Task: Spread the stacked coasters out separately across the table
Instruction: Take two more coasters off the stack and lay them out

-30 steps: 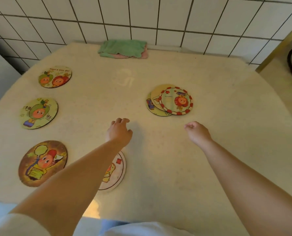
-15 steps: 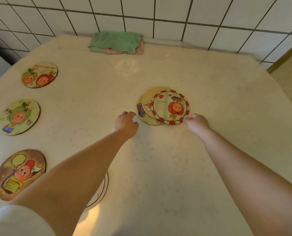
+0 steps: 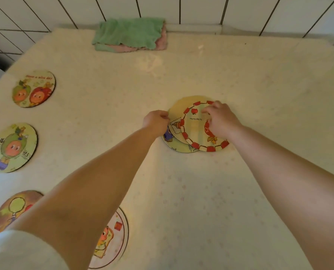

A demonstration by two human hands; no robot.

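Note:
A small stack of three round cartoon coasters lies mid-table. Its top coaster (image 3: 196, 131) has a red-and-white rim. A plain yellow coaster (image 3: 179, 112) lies under it, and a third coaster (image 3: 178, 147) peeks out at the lower left. My right hand (image 3: 220, 118) rests on the top coaster, fingers curled over its far part. My left hand (image 3: 156, 121) pinches the stack's left edge. Four coasters lie singly: a two-fruit coaster (image 3: 33, 88), a green-hat coaster (image 3: 11, 148), a brownish coaster (image 3: 14, 209) and a white coaster (image 3: 113, 238), the last two partly hidden by my left arm.
A folded green cloth on a pink cloth (image 3: 130, 35) lies at the table's far edge against the tiled wall (image 3: 201, 8). The cream table (image 3: 201, 201) has bare surface to the right of the stack and in front of it.
Both hands moved forward to the stack. My right hand went from beside it to on top of it, and my left hand closed on its left edge. The camera leaned closer.

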